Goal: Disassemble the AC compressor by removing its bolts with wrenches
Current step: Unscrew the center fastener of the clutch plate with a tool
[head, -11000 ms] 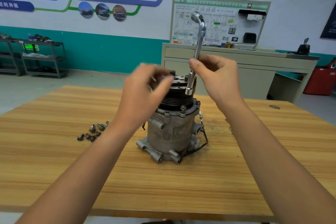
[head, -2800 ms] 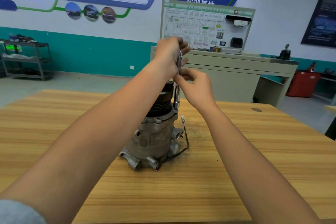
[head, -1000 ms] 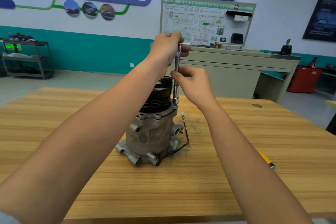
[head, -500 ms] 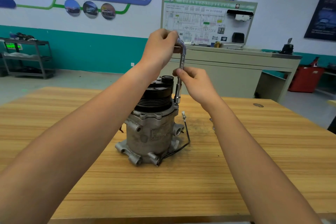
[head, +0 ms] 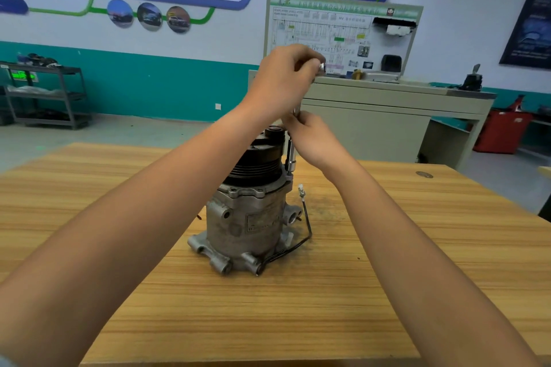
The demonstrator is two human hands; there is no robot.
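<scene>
A grey metal AC compressor point(head: 247, 223) stands upright on the wooden table point(head: 387, 277), its black ribbed pulley point(head: 256, 162) on top. A chrome L-shaped socket wrench point(head: 290, 158) stands vertically at the pulley's right side, its socket end down on the compressor's upper flange. My left hand point(head: 283, 83) grips the wrench's bent top handle, whose end pokes out to the right. My right hand point(head: 313, 140) pinches the shaft lower down. A black wire with a white connector point(head: 301, 191) hangs off the compressor's right side.
Behind the table stands a beige cabinet point(head: 372, 128) with a wiring-diagram board point(head: 343, 36). A metal shelf rack point(head: 44, 95) is at the far left wall and a red bin point(head: 504, 134) at the far right. A round grommet point(head: 424, 174) sits in the table's far right corner.
My left hand has swung the wrench's top handle round, so its end now points right. My right hand stays on the shaft. The view has shifted slightly.
</scene>
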